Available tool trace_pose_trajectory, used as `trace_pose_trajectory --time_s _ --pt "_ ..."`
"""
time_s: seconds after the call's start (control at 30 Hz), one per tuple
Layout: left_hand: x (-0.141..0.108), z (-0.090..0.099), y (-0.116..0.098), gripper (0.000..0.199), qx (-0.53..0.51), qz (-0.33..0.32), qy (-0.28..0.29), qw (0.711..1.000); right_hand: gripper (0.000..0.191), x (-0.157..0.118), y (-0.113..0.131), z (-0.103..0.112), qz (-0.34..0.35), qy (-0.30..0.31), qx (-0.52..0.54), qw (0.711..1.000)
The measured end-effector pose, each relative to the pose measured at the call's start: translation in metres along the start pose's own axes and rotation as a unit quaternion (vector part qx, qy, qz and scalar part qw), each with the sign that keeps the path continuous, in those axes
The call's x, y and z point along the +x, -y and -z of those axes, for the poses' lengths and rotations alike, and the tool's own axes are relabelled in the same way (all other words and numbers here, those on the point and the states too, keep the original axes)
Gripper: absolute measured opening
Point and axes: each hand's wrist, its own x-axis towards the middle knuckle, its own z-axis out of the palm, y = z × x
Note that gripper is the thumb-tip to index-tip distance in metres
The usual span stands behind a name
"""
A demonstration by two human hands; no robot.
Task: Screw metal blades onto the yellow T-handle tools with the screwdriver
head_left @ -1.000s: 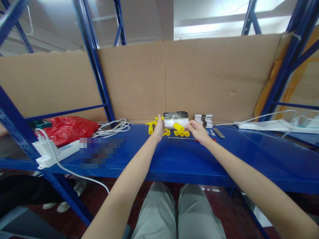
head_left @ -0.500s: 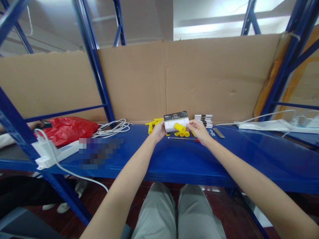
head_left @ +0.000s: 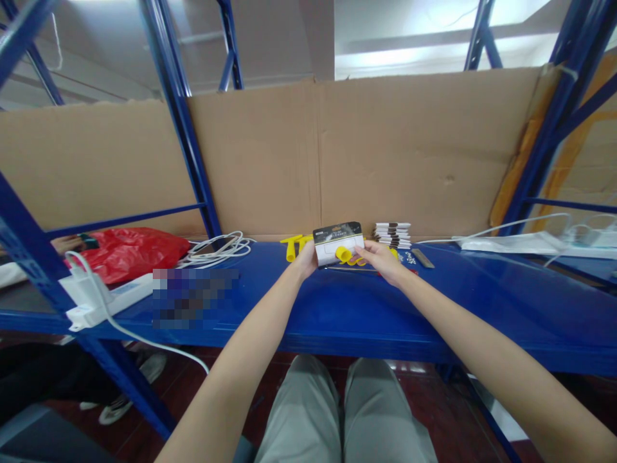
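Note:
My left hand (head_left: pixel 307 258) grips the left edge of a black-and-white packaging card (head_left: pixel 328 245), which is tilted toward me above the shelf. In front of the card's lower right is a yellow plastic tube-like piece (head_left: pixel 342 254), one round end turned toward me. The fingers of my right hand (head_left: pixel 378 256) are closed at the right of this piece, close against the card; their exact hold is partly hidden. More yellow T-shaped pieces (head_left: pixel 291 247) lie behind my left hand. Under the card, a thin rod-like tool (head_left: pixel 357 269) is mostly covered.
Stacked white-and-brown packets (head_left: pixel 393 234) stand right of the card, near a flat grey bar (head_left: pixel 423 258). Coiled white cable (head_left: pixel 226 247), a red plastic bag (head_left: pixel 137 252) and a white power strip (head_left: pixel 103 302) are at left. Cardboard (head_left: pixel 385 148) lines the shelf's back. Another person's hand (head_left: pixel 65 244) shows far left.
The card has moved slightly down and left in my hands. The yellow piece now points its round end more toward me, and my right fingers have shifted left toward it.

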Motion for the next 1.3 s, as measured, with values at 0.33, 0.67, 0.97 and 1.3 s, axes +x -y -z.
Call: trace_pose_trajectory --time_s 0.33,0.67,0.97,1.3 --pt "0.010 0.017 0.000 0.018 0.071 -0.115 -0.059 0.989 0.030 0.005 -0.003 -0.001 -0.024 -0.021 0.081 0.996" --pt "0.016 0.021 0.004 0.023 0.114 -0.141 -0.141 0.973 0.009 0.011 -0.001 0.011 -0.024 -0.182 0.043 0.982" --pt "0.015 0.019 0.005 0.020 0.114 -0.136 -0.155 0.972 0.037 0.028 0.000 0.061 -0.068 -0.419 0.032 0.905" --pt "0.009 0.014 0.006 0.014 0.139 -0.128 -0.120 0.975 0.019 0.069 -0.006 0.097 -0.134 -0.381 0.004 0.915"
